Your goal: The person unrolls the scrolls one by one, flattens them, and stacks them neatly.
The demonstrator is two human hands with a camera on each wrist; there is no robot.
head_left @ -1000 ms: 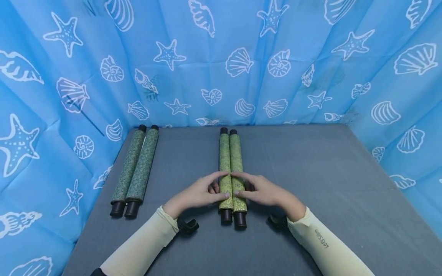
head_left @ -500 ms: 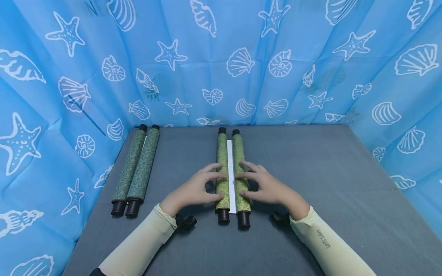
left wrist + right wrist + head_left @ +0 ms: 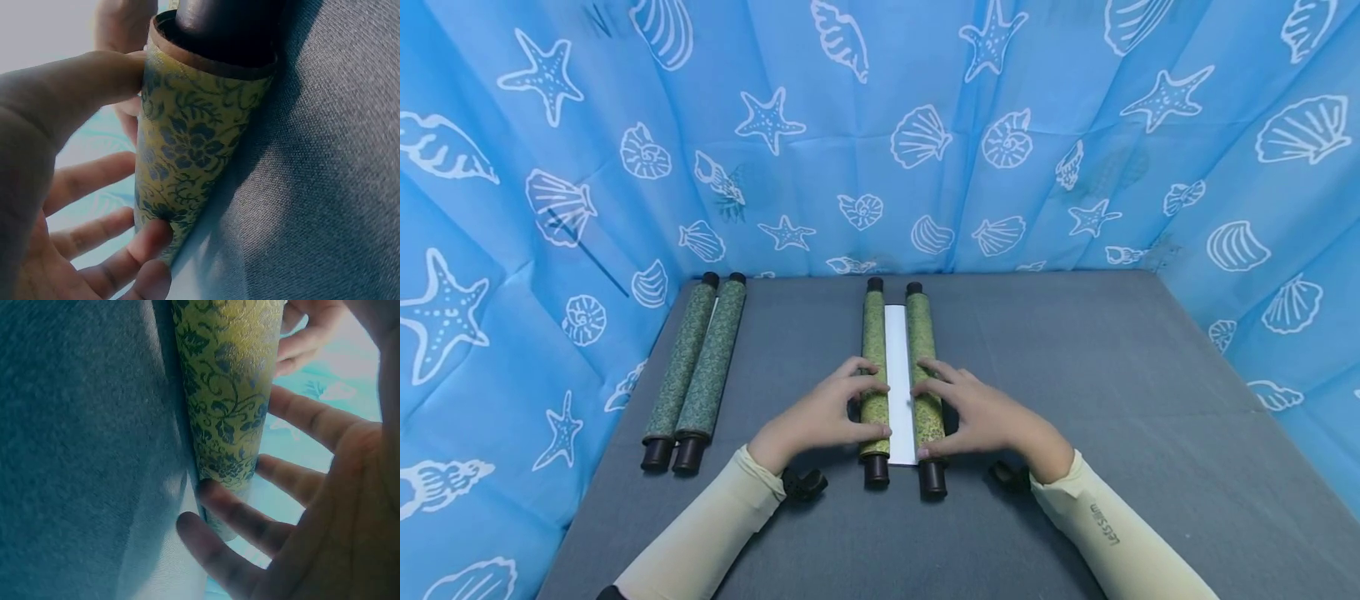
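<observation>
A yellow-green scroll lies lengthwise on the table, partly unrolled, with a narrow strip of white paper (image 3: 898, 358) showing between its left roll (image 3: 874, 325) and right roll (image 3: 921, 321). My left hand (image 3: 835, 410) holds the left roll from the outer side, thumb and fingers laid over it. The right hand (image 3: 983, 414) holds the right roll likewise, its thumb near the lower end. Dark flower patterns cover the yellow cloth (image 3: 187, 144) in the left wrist view. In the right wrist view, spread fingers (image 3: 244, 522) meet the patterned roll (image 3: 228, 412). Dark knobs (image 3: 876, 472) cap the rolls.
Another scroll, grey-green (image 3: 713, 358) with dark end knobs, lies rolled from both sides at the table's left. The grey tablecloth (image 3: 1060, 350) stretches to a blue curtain (image 3: 865, 125) printed with shells and starfish, which stands around the back and sides.
The two rolls, side by side a second ago, have moved apart, the left one leftward and the right one slightly rightward. White paper has appeared between them and widened. Both hands moved with the rolls.
</observation>
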